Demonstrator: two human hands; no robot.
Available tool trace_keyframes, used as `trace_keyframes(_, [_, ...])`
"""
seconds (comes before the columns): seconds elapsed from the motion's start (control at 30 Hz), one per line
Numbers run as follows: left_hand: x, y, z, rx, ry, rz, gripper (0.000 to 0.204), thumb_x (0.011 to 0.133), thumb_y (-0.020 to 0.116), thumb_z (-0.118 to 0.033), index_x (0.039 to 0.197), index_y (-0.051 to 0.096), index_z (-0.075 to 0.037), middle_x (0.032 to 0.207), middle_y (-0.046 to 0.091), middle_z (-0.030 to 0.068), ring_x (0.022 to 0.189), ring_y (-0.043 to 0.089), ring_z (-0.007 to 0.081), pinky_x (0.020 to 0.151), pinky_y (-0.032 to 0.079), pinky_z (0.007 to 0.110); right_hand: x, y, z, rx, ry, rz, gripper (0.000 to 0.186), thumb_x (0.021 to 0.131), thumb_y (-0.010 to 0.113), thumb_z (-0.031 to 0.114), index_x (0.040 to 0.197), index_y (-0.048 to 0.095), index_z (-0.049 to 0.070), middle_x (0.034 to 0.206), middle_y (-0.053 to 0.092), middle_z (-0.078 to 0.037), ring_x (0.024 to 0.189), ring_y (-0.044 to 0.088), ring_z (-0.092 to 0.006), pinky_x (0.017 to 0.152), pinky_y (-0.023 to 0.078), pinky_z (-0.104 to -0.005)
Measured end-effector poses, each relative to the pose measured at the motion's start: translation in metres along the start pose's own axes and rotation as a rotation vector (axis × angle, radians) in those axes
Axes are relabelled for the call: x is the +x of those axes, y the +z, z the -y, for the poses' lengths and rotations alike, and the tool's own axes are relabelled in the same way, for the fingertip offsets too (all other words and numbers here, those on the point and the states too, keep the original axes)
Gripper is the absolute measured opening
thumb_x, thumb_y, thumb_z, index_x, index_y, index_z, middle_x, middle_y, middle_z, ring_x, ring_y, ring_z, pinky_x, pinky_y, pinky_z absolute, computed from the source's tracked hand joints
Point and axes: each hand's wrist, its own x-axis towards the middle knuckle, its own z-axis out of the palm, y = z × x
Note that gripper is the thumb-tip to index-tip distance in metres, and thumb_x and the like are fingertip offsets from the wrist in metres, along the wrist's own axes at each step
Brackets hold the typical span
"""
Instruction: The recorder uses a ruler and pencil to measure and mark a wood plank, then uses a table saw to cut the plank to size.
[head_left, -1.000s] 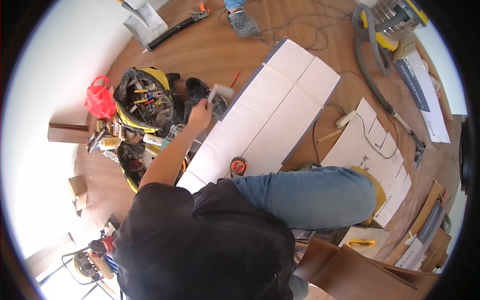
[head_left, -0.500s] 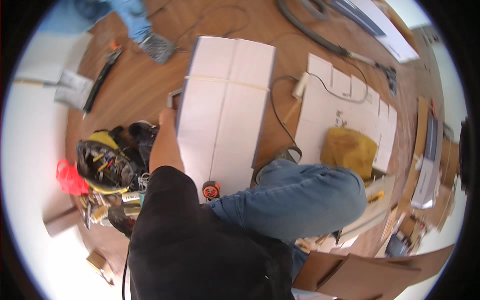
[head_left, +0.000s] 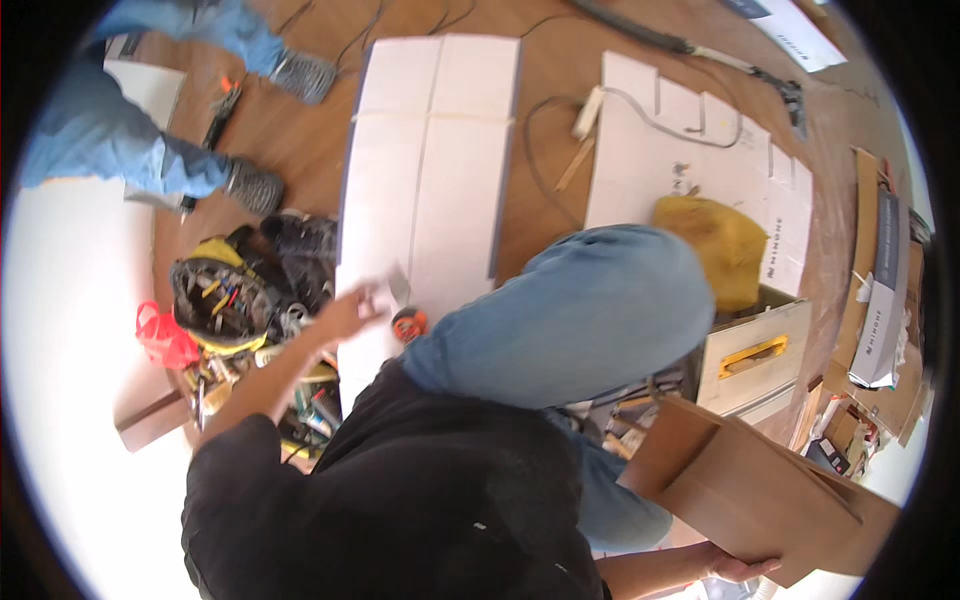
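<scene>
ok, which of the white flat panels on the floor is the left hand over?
The long white taped panel beside the tool bag, under the left hand. The other white panel, with cable and notches, lies beyond the knee.

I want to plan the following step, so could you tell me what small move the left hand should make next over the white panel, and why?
Probably lower the left hand to set the small grey piece flat on the white panel. It holds the piece just above the panel's near end, beside the tape measure, while the right hand grips a brown board.
</scene>
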Motion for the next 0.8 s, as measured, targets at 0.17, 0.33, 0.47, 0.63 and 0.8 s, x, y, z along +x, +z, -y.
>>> trace_keyframes(0.17, [-0.017, 0.073, -0.032, -0.088, -0.256, -0.038, 0.074, 0.090, 0.073, -0.054, 0.144, 0.051, -0.009, 0.121, 0.071, 0.0266, 0.118, 0.069, 0.0379, 0.098, 0.052, 0.043, 0.059, -0.036, -0.042, 0.052, 0.097, 0.088, 0.052, 0.101, 0.063, 0.034, 0.138, 0.060, -0.002, 0.140, 0.063, -0.015, 0.133, 0.055, -0.0296, 0.115, 0.042, -0.0460])
trace_keyframes(0.33, [0.016, 0.087, -0.041, -0.105, -0.155, -0.207, 0.078, 0.077, 0.082, -0.060, 0.122, 0.059, -0.001, 0.110, 0.074, 0.0264, 0.107, 0.072, 0.0407, 0.091, 0.055, 0.043, 0.103, -0.050, -0.089, -0.073, 0.145, 0.298, 0.051, 0.101, 0.064, 0.033, 0.137, 0.061, -0.002, 0.139, 0.064, -0.015, 0.133, 0.056, -0.0299, 0.114, 0.042, -0.0471])
trace_keyframes(0.47, [0.009, 0.043, -0.090, 0.041, -0.290, -0.104, 0.069, 0.074, 0.085, -0.059, 0.108, 0.069, -0.002, 0.105, 0.074, 0.0215, 0.098, 0.072, 0.0339, 0.087, 0.056, 0.040, 0.099, 0.031, -0.045, -0.231, 0.187, 0.492, 0.050, 0.100, 0.065, 0.032, 0.136, 0.062, -0.002, 0.139, 0.064, -0.015, 0.132, 0.056, -0.0301, 0.114, 0.042, -0.0481])
trace_keyframes(0.63, [-0.047, -0.060, -0.173, 0.122, -0.224, -0.007, 0.080, 0.071, 0.089, -0.061, 0.114, 0.069, 0.002, 0.106, 0.075, 0.0222, 0.098, 0.073, 0.0339, 0.087, 0.057, 0.042, 0.179, 0.132, 0.051, -0.458, 0.214, 0.787, 0.049, 0.100, 0.066, 0.031, 0.135, 0.063, -0.003, 0.138, 0.064, -0.015, 0.132, 0.057, -0.0304, 0.113, 0.043, -0.0493])
trace_keyframes(0.8, [-0.147, -0.190, -0.250, -0.077, -0.259, -0.047, 0.088, 0.067, 0.091, -0.065, 0.116, 0.070, 0.005, 0.110, 0.075, 0.0227, 0.100, 0.074, 0.0350, 0.088, 0.058, 0.042, 0.242, 0.288, 0.159, -1.083, 0.064, 1.245, 0.054, 0.096, 0.067, 0.044, 0.127, 0.070, -0.001, 0.135, 0.065, -0.021, 0.121, 0.063, -0.0351, 0.103, 0.050, -0.0472])
